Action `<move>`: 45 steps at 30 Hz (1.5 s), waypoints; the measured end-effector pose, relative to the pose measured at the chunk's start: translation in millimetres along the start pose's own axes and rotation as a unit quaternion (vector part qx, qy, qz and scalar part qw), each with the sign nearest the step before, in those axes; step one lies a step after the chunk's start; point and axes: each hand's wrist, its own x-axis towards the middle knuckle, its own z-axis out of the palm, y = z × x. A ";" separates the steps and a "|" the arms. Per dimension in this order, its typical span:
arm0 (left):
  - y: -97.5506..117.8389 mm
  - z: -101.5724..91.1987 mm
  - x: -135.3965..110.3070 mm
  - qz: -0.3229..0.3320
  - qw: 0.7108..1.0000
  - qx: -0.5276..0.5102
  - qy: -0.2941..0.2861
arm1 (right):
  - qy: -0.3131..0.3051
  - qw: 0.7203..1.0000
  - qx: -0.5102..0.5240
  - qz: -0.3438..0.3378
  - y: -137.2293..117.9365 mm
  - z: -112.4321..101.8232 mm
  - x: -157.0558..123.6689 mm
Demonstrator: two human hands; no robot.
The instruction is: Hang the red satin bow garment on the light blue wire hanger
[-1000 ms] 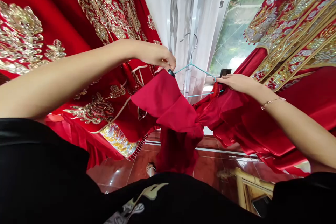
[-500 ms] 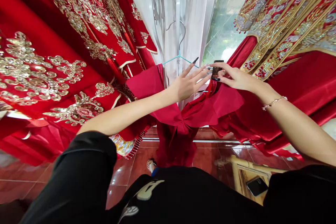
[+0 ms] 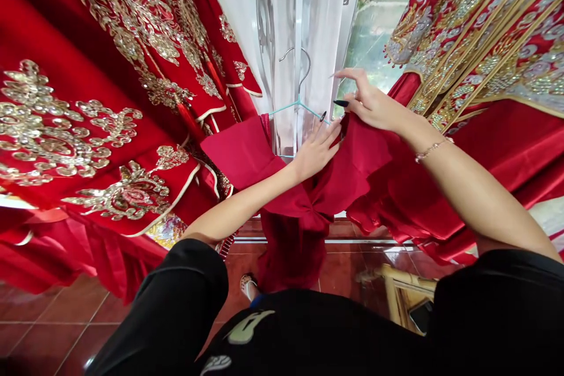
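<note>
A dark red dress (image 3: 247,150) with a wide folded collar hangs on a thin light-blue hanger (image 3: 284,108) with a metal hook. My left hand (image 3: 315,153) lies against the dress's right shoulder near the hanger's end, its fingers stretched out. Just above that shoulder is my right hand (image 3: 372,106), thumb and forefinger apart and nothing visible between them. The collar cloth reaches up to its underside, and whether its lower fingers touch the cloth is hidden. The dress's skirt (image 3: 291,252) hangs down toward the tiled floor.
Red garments with gold and silver beading (image 3: 123,188) hang close on the left. More beaded red garments (image 3: 476,59) hang on the right. Behind the hanger are a metal rack (image 3: 298,17) and a window (image 3: 379,17). A bamboo stool (image 3: 392,299) bears a black phone (image 3: 420,316).
My right hand has risen and its fingers have parted. The small dark rectangular object at its fingertips is out of sight. My left hand has moved slightly down onto the dress's shoulder.
</note>
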 end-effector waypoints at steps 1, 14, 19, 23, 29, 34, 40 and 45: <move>4.9 -0.7 -3.6 -0.011 1.000 -0.002 0.002 | -0.011 1.000 -0.013 -0.003 -2.1 3.0 9.2; -7.4 -43.8 -123.9 -0.200 0.966 -0.059 0.151 | 0.265 0.955 -0.134 -0.025 -37.2 41.2 5.1; -62.2 -81.9 -125.5 -0.254 0.949 -0.049 0.181 | 0.064 0.965 -0.151 -0.202 -71.6 64.2 25.6; -104.9 -95.4 -108.0 -0.111 0.989 -0.093 0.030 | 0.020 0.966 -0.151 -0.210 -70.6 79.7 52.2; -152.2 -97.7 -77.0 -0.030 0.968 -0.229 -0.095 | 0.024 0.974 -0.079 -0.213 -51.4 91.6 75.9; -173.4 -143.3 -53.1 -0.059 0.966 -0.249 0.036 | 0.051 0.982 -0.049 -0.175 -57.0 104.3 80.1; -161.4 -189.3 -48.4 -0.004 0.969 -0.244 -0.037 | 0.062 0.990 -0.039 -0.125 -68.5 105.7 77.4; -129.1 -144.0 -73.0 -0.003 0.947 -0.206 -0.248 | 0.014 0.983 -0.112 -0.142 -66.1 83.7 81.9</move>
